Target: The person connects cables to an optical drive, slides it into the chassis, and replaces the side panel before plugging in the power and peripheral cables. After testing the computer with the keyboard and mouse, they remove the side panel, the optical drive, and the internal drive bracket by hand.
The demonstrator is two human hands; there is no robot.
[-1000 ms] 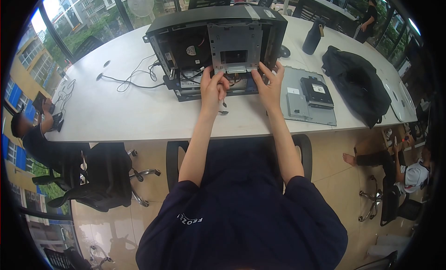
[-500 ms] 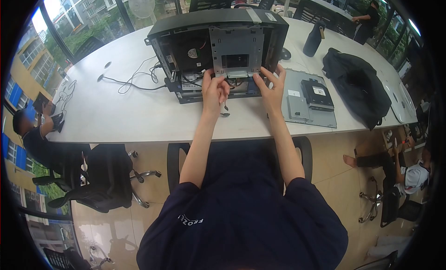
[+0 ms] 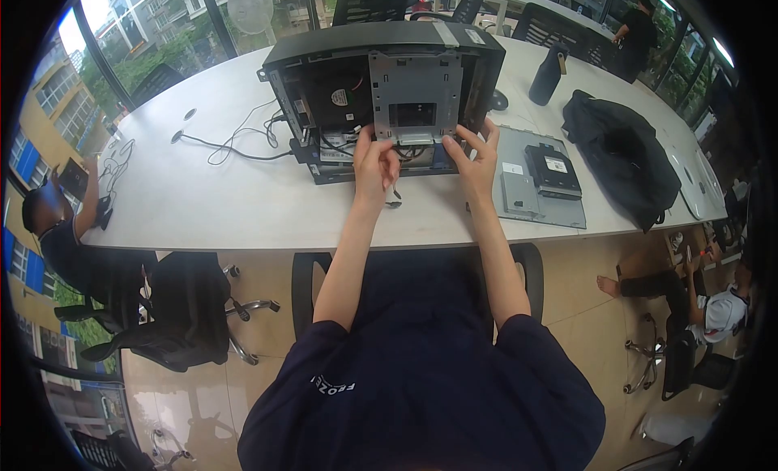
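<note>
An open black computer case (image 3: 381, 42) lies on its side on the white table (image 3: 219, 204), its inside facing me. A grey metal drive bracket (image 3: 415, 94) stands in its middle, with a fan and wires to the left. My left hand (image 3: 374, 165) grips the bracket's lower left corner. My right hand (image 3: 472, 159) holds the lower right corner with fingers spread. A small screw or tool bit (image 3: 394, 200) lies on the table just below my left hand.
A grey side panel (image 3: 506, 200) carrying a black drive (image 3: 551, 165) lies to the right. Further right are a black bag (image 3: 620, 151) and a dark bottle (image 3: 545, 66). Cables (image 3: 235, 143) trail left of the case. A seated person (image 3: 61, 236) is at far left, others at right.
Both hands stay on the bracket's lower corners; the right fingers have spread slightly. The view has shifted a little downward. The person at far left raised an arm.
</note>
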